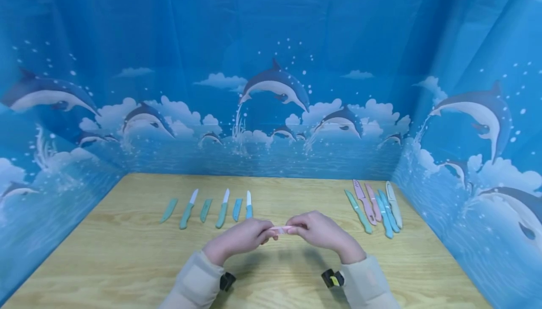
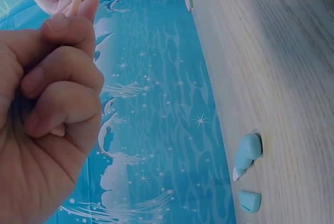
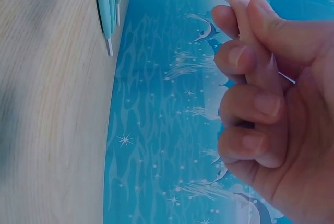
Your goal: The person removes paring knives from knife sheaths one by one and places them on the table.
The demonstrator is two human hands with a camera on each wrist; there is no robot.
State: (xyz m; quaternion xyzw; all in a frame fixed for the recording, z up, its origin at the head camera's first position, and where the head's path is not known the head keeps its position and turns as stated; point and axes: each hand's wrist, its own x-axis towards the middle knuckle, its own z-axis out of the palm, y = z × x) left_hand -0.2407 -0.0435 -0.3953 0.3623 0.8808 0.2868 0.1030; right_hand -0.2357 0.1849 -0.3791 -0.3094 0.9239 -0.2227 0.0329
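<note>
A pink knife point(image 1: 281, 228) hangs above the wooden table point(image 1: 127, 257), held between both hands at the middle of the near side. Only a short pale pink stretch of it shows between the fingertips in the head view; the rest is hidden inside the two grips. The left hand point(image 1: 241, 238) has its fingers curled round one end, the thumb and forefinger pinching it where it leaves the fist. The right hand point(image 1: 319, 230) has its fingers wrapped round the other end; in the right wrist view the pink piece runs along the palm under all four curled fingers point(image 3: 250, 104) and sticks out past the forefinger toward the other hand. Whether the blade cover is on or partly off cannot be told.

Farther back on the left lies a row of green and teal knives and covers point(image 1: 211, 208), side by side and a little apart, three of them with bare white blades. Farther back on the right lies a close group of covered knives point(image 1: 374, 208), pink, teal and pale, some touching one another. Both groups lie well apart from the hands. A blue dolphin-print cloth point(image 1: 271, 64) walls in the table on three sides.
</note>
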